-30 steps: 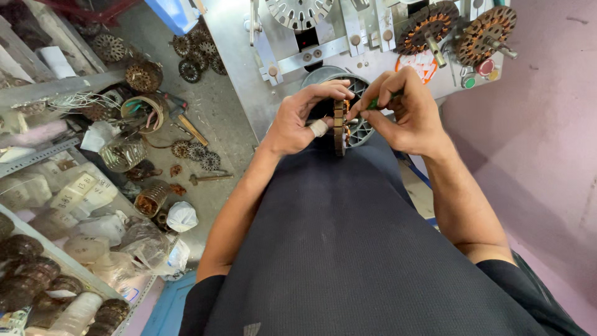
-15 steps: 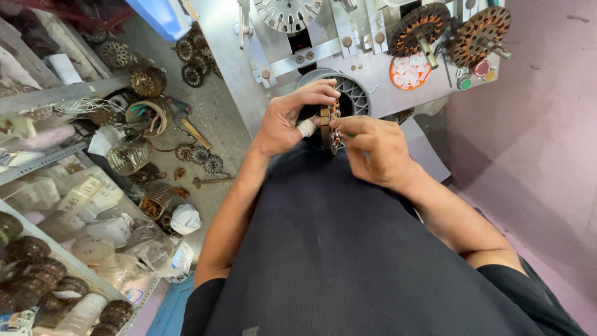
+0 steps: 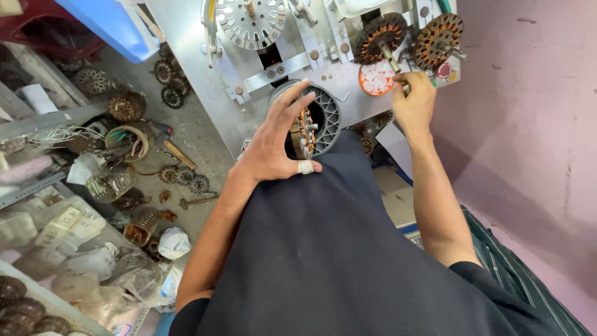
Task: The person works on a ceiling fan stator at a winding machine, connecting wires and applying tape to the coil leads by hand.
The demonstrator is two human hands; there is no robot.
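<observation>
Seen from above, a person in a dark shirt works at a grey metal machine panel (image 3: 205, 56). The left hand (image 3: 273, 146) rests flat on the lap, fingers (image 3: 292, 99) spread and pointing up over a small copper-wound stator (image 3: 305, 132), which stands on edge just beside the palm, in front of a round grey slotted ring (image 3: 328, 115) at the panel's lower edge. A white bandage wraps the thumb. The right hand (image 3: 413, 102) reaches to the panel's upper right corner, fingers pinched together on a thin metal rod below two mounted wound stators (image 3: 410, 38), beside an orange round dish (image 3: 375, 79). Left of the machine, loose stator cores (image 3: 183, 175) and hand tools lie on the grey floor.
</observation>
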